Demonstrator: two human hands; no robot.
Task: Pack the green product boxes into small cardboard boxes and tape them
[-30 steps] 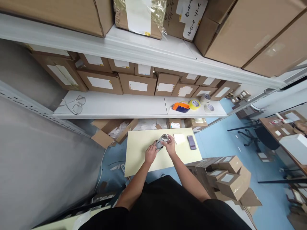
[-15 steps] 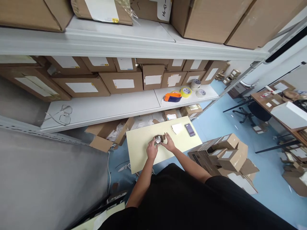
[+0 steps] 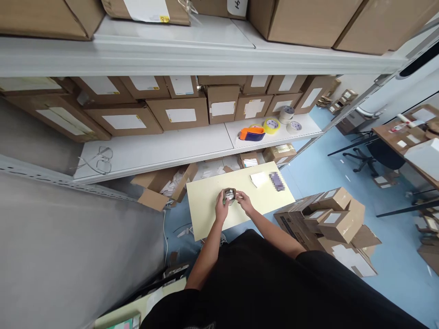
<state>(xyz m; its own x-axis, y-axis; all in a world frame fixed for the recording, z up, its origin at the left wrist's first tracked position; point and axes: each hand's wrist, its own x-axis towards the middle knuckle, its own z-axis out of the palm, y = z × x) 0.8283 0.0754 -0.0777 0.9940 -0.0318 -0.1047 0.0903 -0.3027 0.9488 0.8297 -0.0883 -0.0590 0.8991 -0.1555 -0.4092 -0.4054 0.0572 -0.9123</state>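
A small open cardboard box (image 3: 235, 191) stands on the pale yellow table, with a shiny silver round object (image 3: 229, 195) inside it. My left hand (image 3: 221, 206) is wrapped around the box's left side, thumb at the near edge. At the right side, my right hand (image 3: 244, 202) pinches the box's edge with its fingertips. What the silver object is cannot be made out at this size.
On the table (image 3: 206, 214) lie a white paper stack (image 3: 259, 179) and a pixelated dark item (image 3: 277, 181). A shelf behind holds labelled boxes (image 3: 181, 114), tape rolls (image 3: 271, 125) and an orange-and-blue tape dispenser (image 3: 252, 133). Stacked cartons (image 3: 338, 219) stand at right.
The view has shifted a little. My right hand has closed in from spread fingers to a pinch at the box's right edge, and the flap there no longer sticks outward.
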